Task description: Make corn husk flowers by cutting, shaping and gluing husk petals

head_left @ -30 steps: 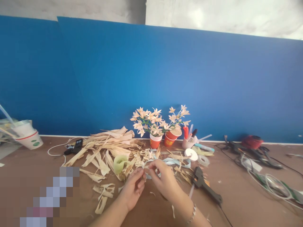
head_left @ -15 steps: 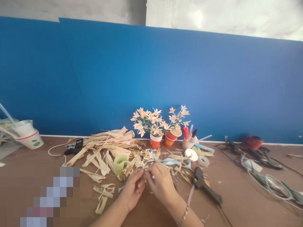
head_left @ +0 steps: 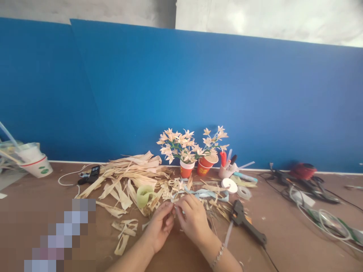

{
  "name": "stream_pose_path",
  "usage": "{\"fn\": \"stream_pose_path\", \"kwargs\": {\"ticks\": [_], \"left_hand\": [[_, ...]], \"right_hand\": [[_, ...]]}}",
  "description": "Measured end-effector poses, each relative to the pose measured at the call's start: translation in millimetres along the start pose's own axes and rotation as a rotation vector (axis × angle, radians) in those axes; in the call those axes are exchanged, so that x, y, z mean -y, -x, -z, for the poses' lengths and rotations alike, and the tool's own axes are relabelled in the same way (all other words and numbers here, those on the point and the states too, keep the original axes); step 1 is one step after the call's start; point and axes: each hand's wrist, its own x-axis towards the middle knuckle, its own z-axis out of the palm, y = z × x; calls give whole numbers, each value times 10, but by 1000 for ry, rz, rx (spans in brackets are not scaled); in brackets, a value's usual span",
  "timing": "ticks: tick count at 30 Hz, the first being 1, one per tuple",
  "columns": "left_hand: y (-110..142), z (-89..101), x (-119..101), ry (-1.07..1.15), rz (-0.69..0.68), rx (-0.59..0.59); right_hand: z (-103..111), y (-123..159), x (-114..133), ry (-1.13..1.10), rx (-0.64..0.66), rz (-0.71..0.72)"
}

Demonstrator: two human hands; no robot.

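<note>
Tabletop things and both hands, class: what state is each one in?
Left hand: fingers curled, grip unclear
Right hand: fingers curled, grip unclear
Glue gun: lying down, cord attached
Left red paper cup: upright, holding flowers
Right red paper cup: tilted
Dried husks: loosely heaped
Green strip: curled

1. We read a small craft workshop.
2. Brown worktop (head_left: 286,238) strewn with dried, husk-like strips (head_left: 141,163) and cut scraps (head_left: 122,243).
3. We note glue gun (head_left: 247,223), tape roll (head_left: 244,192), holder of pens (head_left: 225,173).
4. Pale artificial-looking flowers (head_left: 181,141) in red paper cups (head_left: 186,172).
5. Behind, blue panelling (head_left: 176,87); above, patchy whitish wall (head_left: 261,20).
</note>
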Motion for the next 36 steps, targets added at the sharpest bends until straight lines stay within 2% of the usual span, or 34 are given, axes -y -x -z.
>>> {"fn": "stream_pose_path", "kwargs": {"ticks": [10, 22, 36], "left_hand": [[-7, -4, 3, -2, -7, 9], [7, -17, -2, -17, 4, -14], [5, 3, 5, -22, 0, -11]], "right_hand": [[16, 1, 9, 11, 9, 23], [-4, 8, -7, -8, -62, 53], [-26, 25, -21, -13, -67, 58]]}}
